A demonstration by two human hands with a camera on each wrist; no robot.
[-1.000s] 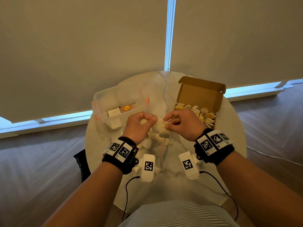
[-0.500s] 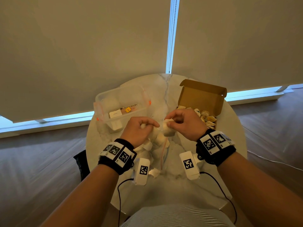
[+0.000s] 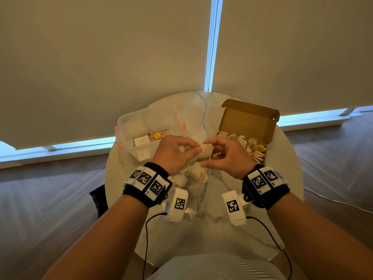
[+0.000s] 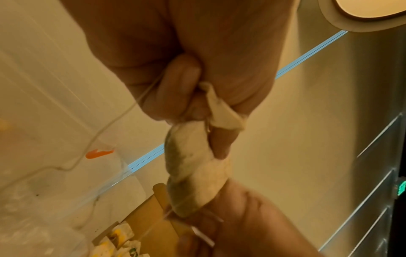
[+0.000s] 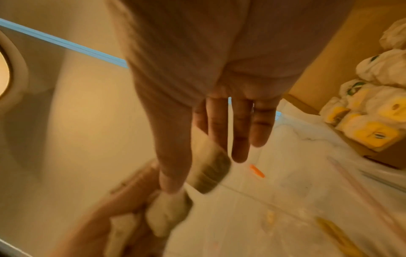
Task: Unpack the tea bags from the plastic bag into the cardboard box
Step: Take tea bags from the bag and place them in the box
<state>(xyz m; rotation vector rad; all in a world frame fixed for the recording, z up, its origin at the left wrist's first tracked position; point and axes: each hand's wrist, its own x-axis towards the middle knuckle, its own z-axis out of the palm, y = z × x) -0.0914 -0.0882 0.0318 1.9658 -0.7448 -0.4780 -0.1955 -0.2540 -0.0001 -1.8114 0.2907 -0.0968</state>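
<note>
Both hands hover over the middle of the round table. My left hand (image 3: pixel 177 152) and right hand (image 3: pixel 228 156) hold one pale tea bag (image 3: pixel 206 152) between them. In the left wrist view the left fingers pinch the top of the tea bag (image 4: pixel 193 173) and a small white tag (image 4: pixel 222 111). In the right wrist view the right thumb and forefinger pinch the tea bag (image 5: pixel 208 165) while the other fingers stay straight. The clear plastic bag (image 3: pixel 201 184) lies under the hands with more tea bags in it. The open cardboard box (image 3: pixel 250 120) stands to the right, holding several tea bags (image 3: pixel 252 146).
A clear plastic container (image 3: pixel 141 126) with orange clips and small items stands at the back left. The marble table (image 3: pixel 222 235) is small and round, with its edge near my body. Window blinds hang right behind the table. Cables run from both wrists.
Both hands have risen slightly above the plastic bag, keeping the tea bag between them. The right hand's outer fingers have straightened.
</note>
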